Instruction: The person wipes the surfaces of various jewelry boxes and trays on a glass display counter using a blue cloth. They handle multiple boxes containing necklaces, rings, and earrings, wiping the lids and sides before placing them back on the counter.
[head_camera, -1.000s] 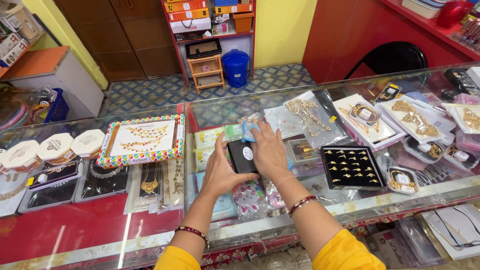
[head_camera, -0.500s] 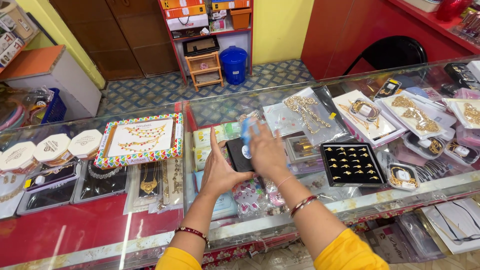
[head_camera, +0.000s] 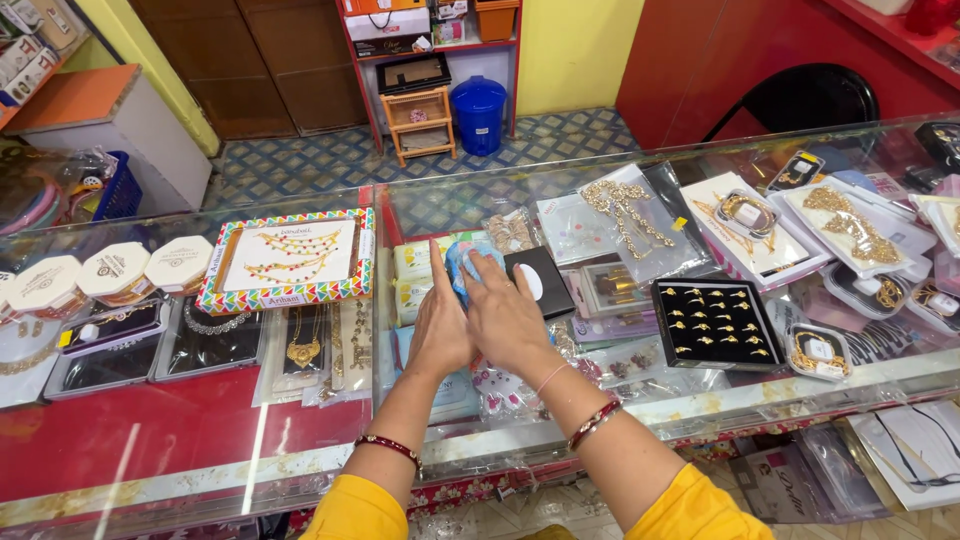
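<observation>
Both forearms reach forward over the glass counter top (head_camera: 300, 440), wrists nearly side by side, each with a bangle. The right hand (head_camera: 508, 318) lies palm down, fingers stretched forward and pressed on a light blue cloth (head_camera: 462, 262), which sits on the glass just left of a small black box (head_camera: 540, 280). The left hand (head_camera: 440, 325) stands on its edge beside the right, fingers straight and together, thumb side up, touching the cloth's left margin; it grips nothing that can be seen. Further left on the counter rests a colourful bordered necklace box (head_camera: 288, 260), then round white containers (head_camera: 110, 272). To the right, under the glass, sits a black tray of gold rings (head_camera: 715, 322).
</observation>
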